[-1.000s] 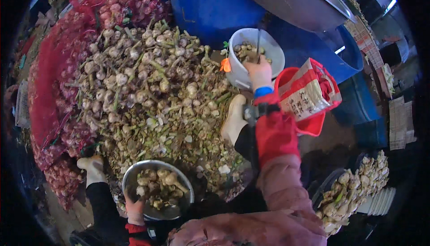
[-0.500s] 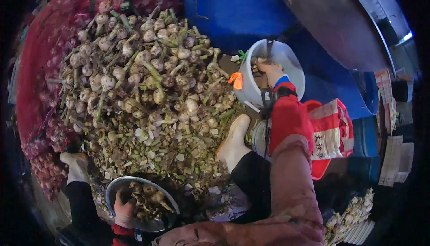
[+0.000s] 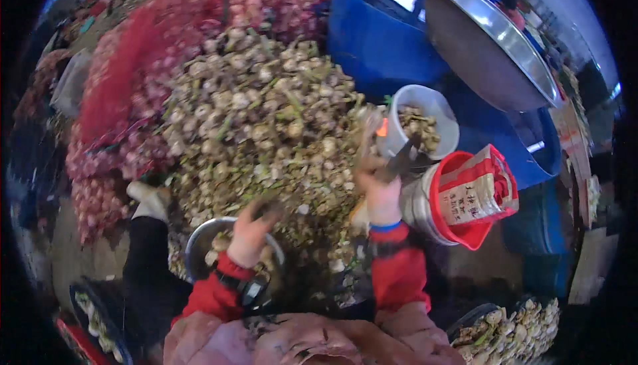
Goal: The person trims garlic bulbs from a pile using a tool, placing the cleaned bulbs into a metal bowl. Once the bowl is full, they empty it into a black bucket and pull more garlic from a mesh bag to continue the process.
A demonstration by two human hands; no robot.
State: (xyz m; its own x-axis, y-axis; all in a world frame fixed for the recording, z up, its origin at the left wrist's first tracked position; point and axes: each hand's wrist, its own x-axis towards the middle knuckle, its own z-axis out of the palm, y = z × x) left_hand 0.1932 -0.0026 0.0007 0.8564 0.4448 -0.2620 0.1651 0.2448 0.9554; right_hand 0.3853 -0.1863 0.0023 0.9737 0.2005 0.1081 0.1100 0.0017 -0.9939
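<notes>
Over the metal bowl [image 3: 193, 248] at lower left, my left hand [image 3: 247, 237] is raised with its fingers curled and blurred. A small dark shape shows at its fingertips, too smeared to name. Garlic bulbs [image 3: 216, 248] lie in the bowl below it. My right hand [image 3: 382, 195] is closed on a dark blade-shaped tool [image 3: 402, 159] that points up and right. Past its fingers, a pale streak with a bulb-like end looks like a garlic bulb on its stalk [image 3: 367, 129], blurred by motion. The white bucket [image 3: 446, 116], part filled with garlic, stands just beyond.
A large heap of garlic with stalks [image 3: 266, 112] fills the middle, with trimmings at its near side. Red mesh sacks [image 3: 126, 99] border it on the left. Blue barrels [image 3: 372, 39], a big tilted metal basin [image 3: 492, 52] and a red tub [image 3: 458, 232] stand on the right.
My right hand has come out of the white bucket and back toward me, now with the dark tool. My left hand has lifted from inside the bowl. The view has shifted.
</notes>
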